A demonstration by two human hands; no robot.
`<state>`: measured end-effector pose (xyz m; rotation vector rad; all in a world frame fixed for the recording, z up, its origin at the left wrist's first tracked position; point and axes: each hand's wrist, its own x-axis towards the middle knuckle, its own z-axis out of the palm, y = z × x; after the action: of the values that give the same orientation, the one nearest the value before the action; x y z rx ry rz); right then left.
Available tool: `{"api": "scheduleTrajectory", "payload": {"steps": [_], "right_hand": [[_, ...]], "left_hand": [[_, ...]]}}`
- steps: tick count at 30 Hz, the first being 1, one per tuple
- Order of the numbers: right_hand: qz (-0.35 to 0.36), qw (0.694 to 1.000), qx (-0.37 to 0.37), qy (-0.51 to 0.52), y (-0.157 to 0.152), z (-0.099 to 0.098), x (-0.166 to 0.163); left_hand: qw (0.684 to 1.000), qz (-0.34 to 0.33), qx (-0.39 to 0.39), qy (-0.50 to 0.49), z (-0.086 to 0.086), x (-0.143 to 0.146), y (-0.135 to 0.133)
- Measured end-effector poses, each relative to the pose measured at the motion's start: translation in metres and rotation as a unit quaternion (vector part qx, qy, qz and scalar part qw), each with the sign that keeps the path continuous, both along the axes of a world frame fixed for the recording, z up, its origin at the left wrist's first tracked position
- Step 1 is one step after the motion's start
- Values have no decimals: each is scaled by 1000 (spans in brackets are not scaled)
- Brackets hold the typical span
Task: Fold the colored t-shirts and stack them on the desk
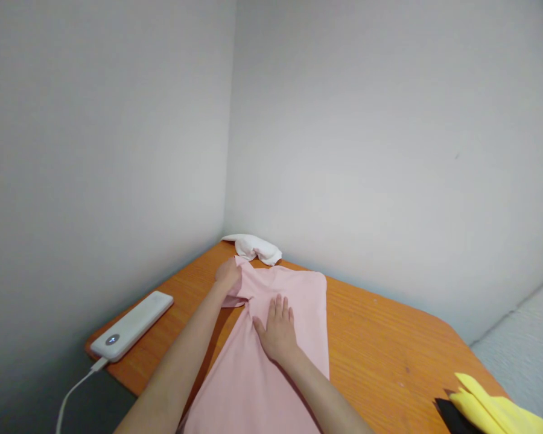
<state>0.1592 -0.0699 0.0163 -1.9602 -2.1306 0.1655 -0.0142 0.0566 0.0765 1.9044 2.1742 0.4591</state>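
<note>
A pink garment (294, 301) lies spread lengthwise on an orange wooden table (380, 337). My left hand (228, 274) is closed on a fold of the pink cloth near its far left corner. My right hand (278, 328) lies flat on the middle of the garment with its fingers stretched out, pressing it down. Both forearms reach in from the bottom of the view.
A crumpled white cloth (253, 247) sits in the far corner by the walls. A white power bank (131, 325) with a cable lies at the table's left edge. Yellow cloth (493, 410) over something black sits at the near right. Grey walls close the left and far sides.
</note>
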Motion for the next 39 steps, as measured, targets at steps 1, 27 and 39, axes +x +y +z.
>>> {"api": "scheduleTrajectory", "payload": {"steps": [1,27,39], "right_hand": [[9,1000,0,2,0,3,1],[97,994,-27,38,-61,30,-24],[30,1000,6,4,-47,23,118]], "left_hand": [[1000,9,5,6,-1,-4,-3],[961,-254,90,-60,74,72,-26],[918,-397,27,-6,-32,54,-72]]}}
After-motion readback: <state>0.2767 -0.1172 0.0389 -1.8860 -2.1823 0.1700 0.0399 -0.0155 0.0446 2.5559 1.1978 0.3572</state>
